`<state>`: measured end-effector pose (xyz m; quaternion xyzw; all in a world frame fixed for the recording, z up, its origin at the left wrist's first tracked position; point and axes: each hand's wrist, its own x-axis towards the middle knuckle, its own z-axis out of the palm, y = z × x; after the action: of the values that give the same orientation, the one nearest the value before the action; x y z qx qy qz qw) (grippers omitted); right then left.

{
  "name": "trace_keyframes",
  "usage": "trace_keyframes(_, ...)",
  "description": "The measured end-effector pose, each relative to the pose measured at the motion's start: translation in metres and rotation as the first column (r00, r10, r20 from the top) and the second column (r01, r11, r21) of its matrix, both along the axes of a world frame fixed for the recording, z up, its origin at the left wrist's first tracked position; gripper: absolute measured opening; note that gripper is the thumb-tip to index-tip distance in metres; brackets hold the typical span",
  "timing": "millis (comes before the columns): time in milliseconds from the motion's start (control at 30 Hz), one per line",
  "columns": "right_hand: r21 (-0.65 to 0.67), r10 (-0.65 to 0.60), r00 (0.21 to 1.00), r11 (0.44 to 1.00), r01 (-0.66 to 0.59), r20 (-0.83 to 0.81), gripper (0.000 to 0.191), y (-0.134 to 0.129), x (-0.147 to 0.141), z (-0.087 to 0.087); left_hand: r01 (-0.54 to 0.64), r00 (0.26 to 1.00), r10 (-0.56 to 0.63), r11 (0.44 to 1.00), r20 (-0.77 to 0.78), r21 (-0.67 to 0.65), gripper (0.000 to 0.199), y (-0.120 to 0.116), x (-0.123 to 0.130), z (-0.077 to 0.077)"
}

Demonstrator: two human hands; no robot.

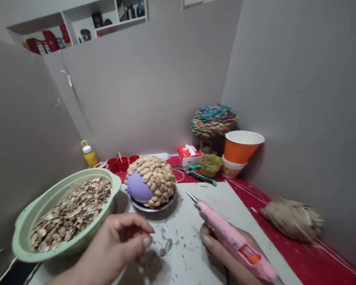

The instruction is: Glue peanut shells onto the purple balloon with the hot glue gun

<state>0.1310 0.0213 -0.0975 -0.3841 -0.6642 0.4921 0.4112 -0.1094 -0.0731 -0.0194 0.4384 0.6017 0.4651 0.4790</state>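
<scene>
My right hand [225, 253] is wrapped round a pink hot glue pen [234, 237], its metal tip pointing up and left over the grey board [207, 225]. Low over the board, my left hand [121, 241] has thumb and forefinger apart with nothing visible between them; its other fingers are curled and partly hidden. Beyond it, a purple balloon [141, 188] partly covered with peanut shells [157, 174] rests in a shallow metal dish [154, 209]. At left, a green basin [20, 237] holds many loose shells [74, 213].
Dark scraps dot the board. Behind it on the red cloth [314, 265] are pliers [200, 177], a yellowish bowl [210, 164], a tissue pack [189, 154], red cups [123, 163] and a yellow bottle [89, 154]. An orange paper bucket [240, 150] and twine bundle [292, 219] lie right.
</scene>
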Motion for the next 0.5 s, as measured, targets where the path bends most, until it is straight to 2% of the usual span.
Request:
trace_keyframes(100,-0.02,0.082,0.996,0.996,-0.082,-0.028,0.03,-0.006,-0.002,0.019,0.054,0.992,-0.052,0.998,0.113,-0.019,0.031,0.028,0.037,-0.023)
trace_keyframes(233,-0.031,0.185,0.978,0.982,-0.189,-0.095,0.026,0.0,0.001,0.021,0.077,0.976,-0.076,0.997,0.205,0.001,0.036,0.058,0.058,-0.043)
trace_keyframes(367,-0.015,0.253,0.944,0.965,-0.262,-0.214,0.023,0.008,0.001,0.01,0.094,0.971,-0.096,0.995,0.221,0.019,0.03,0.066,0.063,-0.048)
trace_keyframes(500,-0.035,0.256,0.937,0.962,-0.272,-0.237,0.022,0.009,-0.002,0.007,0.127,0.969,-0.13,0.992,0.212,0.026,0.028,0.063,0.064,-0.044)
